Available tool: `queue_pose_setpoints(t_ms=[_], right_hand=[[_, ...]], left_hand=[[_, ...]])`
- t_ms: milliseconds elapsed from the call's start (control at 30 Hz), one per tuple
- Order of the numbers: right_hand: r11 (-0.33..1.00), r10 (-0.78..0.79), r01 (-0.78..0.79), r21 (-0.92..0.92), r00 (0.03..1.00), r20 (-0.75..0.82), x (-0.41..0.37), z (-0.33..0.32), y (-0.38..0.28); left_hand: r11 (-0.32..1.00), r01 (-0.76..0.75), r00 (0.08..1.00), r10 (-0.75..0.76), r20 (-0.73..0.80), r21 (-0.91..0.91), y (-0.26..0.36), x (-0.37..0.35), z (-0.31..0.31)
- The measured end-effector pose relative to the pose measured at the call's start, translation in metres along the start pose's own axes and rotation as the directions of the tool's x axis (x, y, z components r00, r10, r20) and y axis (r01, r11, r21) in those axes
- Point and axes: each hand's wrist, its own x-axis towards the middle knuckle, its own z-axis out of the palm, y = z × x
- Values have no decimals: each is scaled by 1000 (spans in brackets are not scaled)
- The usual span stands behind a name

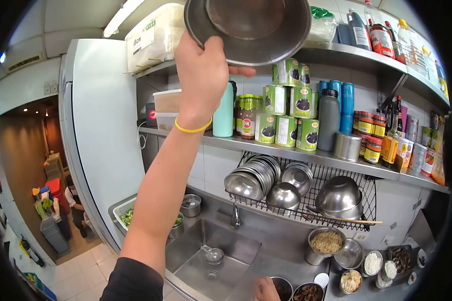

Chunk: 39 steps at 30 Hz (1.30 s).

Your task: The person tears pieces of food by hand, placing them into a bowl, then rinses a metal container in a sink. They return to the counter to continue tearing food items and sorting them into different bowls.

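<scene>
My left hand (204,72) is raised high in front of the upper shelf, its fingers closed on the edge of a wide metal bowl (281,47). The bowl is tilted, and the frame's top edge cuts part of it off. A yellow band (193,126) circles that wrist. Low at the bottom edge, only part of my right hand (266,289) shows, somewhat smeared, beside a metal container with dark contents (281,287). What its fingers do is hidden. Close by stands a second container of dark brown pieces (308,292).
A steel sink (186,251) holds a ladle (213,255). Behind it hangs a wire rack (369,200) with stacked metal bowls. Shelves above carry green cans (286,131), bottles and jars. Food containers (373,263) cover the right counter. Through a doorway at left, a person (75,205) stands.
</scene>
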Motion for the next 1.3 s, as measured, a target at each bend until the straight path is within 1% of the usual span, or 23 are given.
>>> queue_pose_setpoints(t_ms=[133, 200, 333, 400, 467, 500, 567, 633, 700, 833, 867, 900, 933, 967, 1000, 1033, 1067, 1100, 1167, 1200, 1233, 1267, 1300], right_hand=[[996, -2, 2, -85, 1000, -3, -7, 13, 19], [997, -7, 8, -73, 1000, 14, -9, 13, 18], [998, -11, 13, -67, 999, 30, -15, 25, 28], [997, 6, -3, -76, 999, 38, -16, 32, 32], [993, -56, 51, -111, 998, -41, -19, 39, 35], [993, -57, 52, -110, 997, -43, -19, 39, 32], [991, -116, 111, -78, 991, -63, -13, 38, 25], [995, -94, 93, -45, 995, -19, -7, 42, 35], [998, -64, 65, -14, 997, 42, -4, 43, 38], [988, -99, 96, -120, 995, -17, 18, 57, 43], [967, -249, 253, -20, 960, 125, 40, 51, 58], [977, -135, 147, -153, 987, 83, 46, 55, 44], [978, -121, 140, -153, 985, 126, 52, 62, 52], [986, -87, 101, -131, 990, 109, 59, 65, 56], [981, -158, 160, -108, 987, 23, 66, 73, 61], [991, -36, 44, -128, 997, 66, 80, 70, 52], [990, 58, -44, -130, 993, 102, 91, 74, 55], [993, 110, -107, -43, 992, 68, 101, 79, 57], [981, 190, -191, 29, 982, 16, 127, 92, 66], [969, 240, -239, 67, 971, -14, 142, 100, 74], [928, 348, -341, 149, 937, -23, 156, 115, 94], [875, 445, -426, 231, 895, -31, 174, 129, 117], [716, 612, -573, 399, 790, 35, 198, 132, 122]], left_hand=[[999, -15, 1000, 15, 13, -39, 18, -14, 8], [995, -40, 999, 40, 1, -92, 30, -16, 13], [998, -55, 998, 56, -18, 15, 51, -17, 20], [996, -89, 995, 88, -39, -9, 57, -16, 23], [993, -94, 996, 94, -5, -67, 59, -16, 18], [988, -90, 995, 94, 26, -124, 59, -17, 15], [987, -97, 995, 100, 18, -125, 57, -20, 11], [986, -108, 994, 110, 5, -126, 54, -23, 7], [992, -58, 998, 57, -10, -108, 51, -28, 1], [995, 50, 997, -55, -58, -83, 40, -49, -24], [997, 66, 994, -69, -89, -28, 32, -61, -37], [992, 128, 984, -125, -125, 19, 21, -84, -52], [977, 207, 973, -201, -113, 44, 8, -109, -71], [957, 283, 956, -276, -102, 64, -9, -136, -96], [871, 481, 876, -479, -50, 100, -29, -173, -131], [756, 639, 764, -646, 5, 142, -48, -215, -161], [558, 803, 560, -827, 58, 209, -57, -252, -174], [334, 897, 316, -943, 109, 290, -63, -287, -187], [49, 889, -47, -979, 198, 455, -92, -386, -226], [-96, 888, -212, -953, 217, 449, -110, -448, -252], [-132, 850, -273, -938, 212, 510, -120, -499, -268], [-241, 865, -329, -934, 136, 441, -125, -545, -280], [-292, 852, -363, -928, 88, 434, -126, -575, -287]])
